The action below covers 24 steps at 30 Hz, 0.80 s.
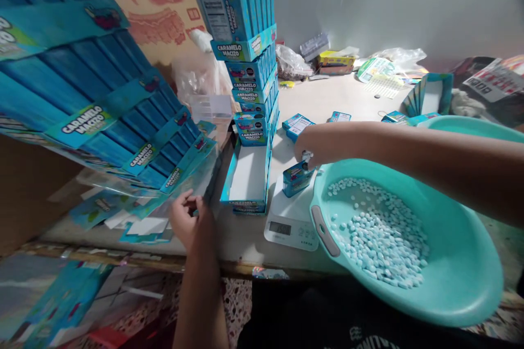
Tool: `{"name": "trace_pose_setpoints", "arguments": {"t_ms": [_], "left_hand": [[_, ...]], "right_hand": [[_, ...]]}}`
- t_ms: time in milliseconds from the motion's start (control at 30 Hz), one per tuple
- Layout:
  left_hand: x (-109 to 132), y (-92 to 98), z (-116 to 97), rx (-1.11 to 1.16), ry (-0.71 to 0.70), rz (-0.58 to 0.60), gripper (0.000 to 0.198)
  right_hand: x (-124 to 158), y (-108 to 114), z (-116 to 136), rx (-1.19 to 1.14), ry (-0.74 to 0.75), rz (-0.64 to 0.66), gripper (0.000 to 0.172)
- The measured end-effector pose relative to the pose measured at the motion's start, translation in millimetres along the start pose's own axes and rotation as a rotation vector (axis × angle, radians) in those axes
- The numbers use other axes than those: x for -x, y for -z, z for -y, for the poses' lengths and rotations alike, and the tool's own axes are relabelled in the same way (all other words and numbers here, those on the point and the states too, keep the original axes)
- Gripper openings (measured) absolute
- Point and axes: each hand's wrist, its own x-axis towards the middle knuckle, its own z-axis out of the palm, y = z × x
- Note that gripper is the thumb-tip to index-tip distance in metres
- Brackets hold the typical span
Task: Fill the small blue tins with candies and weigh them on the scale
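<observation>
My right hand point(305, 144) is closed around a few white candies point(307, 156), just above a small blue candy box point(296, 179). That box stands upright on a white digital kitchen scale point(281, 242) with a lit display. My left hand point(189, 219) rests near the table's front edge, fingers loosely curled, with nothing visible in it. To the right of the scale, a turquoise plastic basin point(462, 262) contains many pale candies point(385, 245). Left of the scale lies a blue display tray point(248, 177), with one small box point(251, 130) at its far end.
Behind that tray rises a tall stack of filled display trays point(245, 50). Another large leaning stack point(94, 109) is at the left, above loose flat cardboard point(145, 224). Small boxes point(298, 125) lie beyond my right hand. Plastic bags point(292, 62) are along the wall.
</observation>
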Motion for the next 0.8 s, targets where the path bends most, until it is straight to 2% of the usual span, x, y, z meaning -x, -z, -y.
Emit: {"name": "trace_pose_setpoints", "arguments": {"t_ms": [133,300,567,800], "left_hand": [[0.0,-0.4,-1.6,-0.041,-0.025,0.015,0.039],[1.0,1.1,-4.9,-0.028,-0.012,0.024,0.038],[0.7,0.7,-1.8,-0.028,-0.009,0.020,0.040],[1.0,-0.1,-0.3,0.001,0.000,0.024,0.041]], "right_hand": [[-1.2,-2.2,0.0,0.057,-0.010,0.087,0.029],[-2.7,-8.6,-5.4,0.044,0.023,0.041,0.029],[-1.4,-16.1,-15.5,0.045,0.072,0.067,0.031],[11.8,-4.9,-7.9,-0.042,0.183,0.066,0.028]]}}
